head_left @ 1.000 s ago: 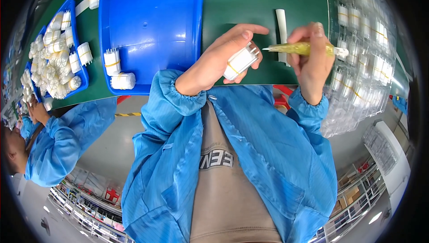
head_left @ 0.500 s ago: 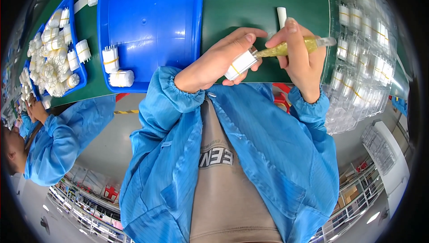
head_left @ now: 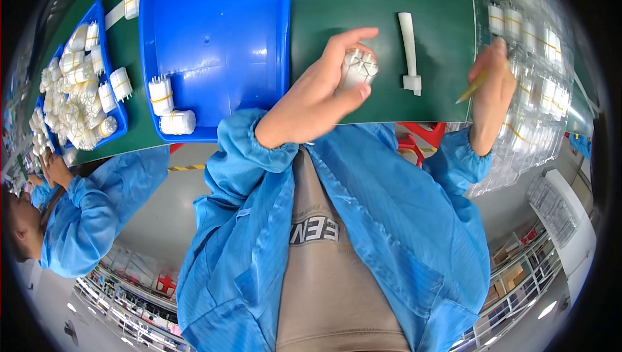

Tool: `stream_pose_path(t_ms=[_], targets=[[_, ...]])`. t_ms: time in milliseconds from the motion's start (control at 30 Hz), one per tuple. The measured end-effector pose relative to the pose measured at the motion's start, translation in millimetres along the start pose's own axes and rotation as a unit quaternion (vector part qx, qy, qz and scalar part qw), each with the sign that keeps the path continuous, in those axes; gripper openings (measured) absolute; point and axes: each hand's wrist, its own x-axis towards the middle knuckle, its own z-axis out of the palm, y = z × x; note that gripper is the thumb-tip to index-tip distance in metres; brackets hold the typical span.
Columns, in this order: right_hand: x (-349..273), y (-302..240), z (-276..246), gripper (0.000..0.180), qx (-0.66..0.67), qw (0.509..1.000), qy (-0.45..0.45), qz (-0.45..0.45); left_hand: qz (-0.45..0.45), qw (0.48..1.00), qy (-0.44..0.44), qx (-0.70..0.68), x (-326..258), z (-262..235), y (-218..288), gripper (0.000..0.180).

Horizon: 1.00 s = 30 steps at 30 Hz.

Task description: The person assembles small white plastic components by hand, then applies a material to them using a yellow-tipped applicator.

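Observation:
My left hand (head_left: 321, 90) is wrapped round a white cylindrical part (head_left: 360, 70), whose slotted end with small prongs faces up between thumb and fingers. Over at the right, my right hand (head_left: 494, 93) is closed on a pointed yellow tool (head_left: 473, 88), smeared by motion, its tip directed down and left. That hand is beside the clear plastic trays (head_left: 518, 133). Between my hands, a white stick with a block-shaped end (head_left: 409, 51) lies on the green tabletop (head_left: 350, 2).
To the left stands a large blue tray (head_left: 217, 47) with two white parts in its near corner. Beyond it, a blue bin (head_left: 102, 22) is heaped with similar parts. Several banded parts fill the clear trays. A co-worker in a blue sleeve (head_left: 107, 200) sits at far left.
My right hand has moved right with the yellow tool, away from the white part, uncovering the white stick. My left hand has turned the part so its slotted end faces up.

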Motion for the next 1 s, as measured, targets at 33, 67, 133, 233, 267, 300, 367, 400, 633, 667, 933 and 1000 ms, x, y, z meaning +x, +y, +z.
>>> stream_pose_path(t_ms=[33,67,133,233,267,300,367,400,633,667,933,1000], targets=[[3,2,0,0.059,-0.003,1.000,0.006,0.003,0.083,0.986,0.019,0.141,-1,1,0,0.057],[8,6,3,0.060,-0.095,0.994,-0.013,0.053,0.111,0.975,0.026,0.189,-1,0,0,0.060],[8,9,6,0.053,-0.168,0.978,-0.045,0.114,0.130,0.951,0.018,0.281,-2,-5,-2,0.058],[-6,12,22,0.048,-0.143,0.986,0.023,-0.087,0.147,0.909,0.050,0.387,-3,-2,-3,0.056],[-11,1,23,0.054,-0.090,0.995,-0.046,-0.020,0.147,0.902,0.075,0.398,-3,-1,-4,0.054],[-16,-1,31,0.054,-0.091,0.995,-0.045,-0.017,0.147,0.903,0.072,0.398,-2,-2,-5,0.054],[-26,0,50,0.053,-0.163,0.955,-0.115,-0.218,0.145,0.893,0.084,0.417,-2,-4,-10,0.050],[-28,-3,58,0.052,-0.173,0.956,-0.176,-0.157,0.145,0.894,0.082,0.416,-2,-3,-11,0.050],[-6,0,60,0.025,0.192,0.962,-0.191,0.025,0.092,0.906,0.074,0.407,0,-3,-9,0.048],[-9,-16,55,0.031,0.319,0.921,-0.212,0.074,0.108,0.903,0.056,0.411,0,-3,-8,0.048],[-56,-40,60,0.058,0.508,0.829,-0.213,-0.095,0.065,0.942,-0.019,0.328,2,-6,-6,0.050],[-53,-37,63,0.063,0.528,0.813,-0.224,-0.100,0.060,0.941,-0.019,0.331,0,-5,-5,0.051]])
